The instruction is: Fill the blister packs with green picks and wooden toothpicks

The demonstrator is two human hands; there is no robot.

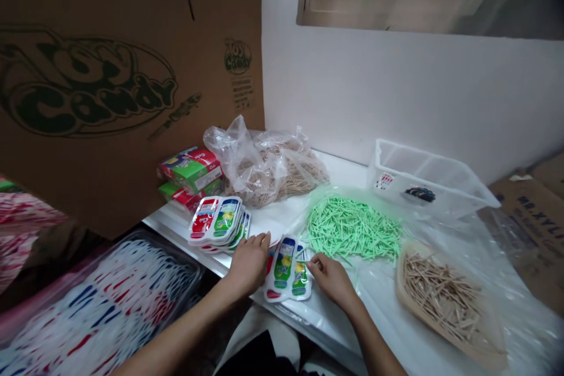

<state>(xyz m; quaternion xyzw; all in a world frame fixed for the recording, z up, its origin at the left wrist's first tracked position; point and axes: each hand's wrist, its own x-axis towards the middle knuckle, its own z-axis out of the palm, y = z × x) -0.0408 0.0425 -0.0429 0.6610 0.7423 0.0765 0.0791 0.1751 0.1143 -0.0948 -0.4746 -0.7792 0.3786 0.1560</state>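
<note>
Two-bottle-shaped candy packets (282,267), blue, green and yellow with red parts, lie loosely overlapped at the table's front edge. My left hand (249,263) is closed at their left edge, its bent fingers against the packets and partly hidden. From the right, my right hand (331,279) pinches a thin pale green stick (303,260) over the upper part of the packets. Just behind my right hand spreads a heap of green sticks (352,228). A stack of similar red and green packets (215,220) sits left of my left hand.
Behind the stack are printed candy boxes (191,169) and a clear bag of brown sticks (282,173). A white plastic bin (434,179) stands at the back right, a tub of brown sticks (440,291) in front. A crate of packets (101,305) and a large carton (132,23) flank the left.
</note>
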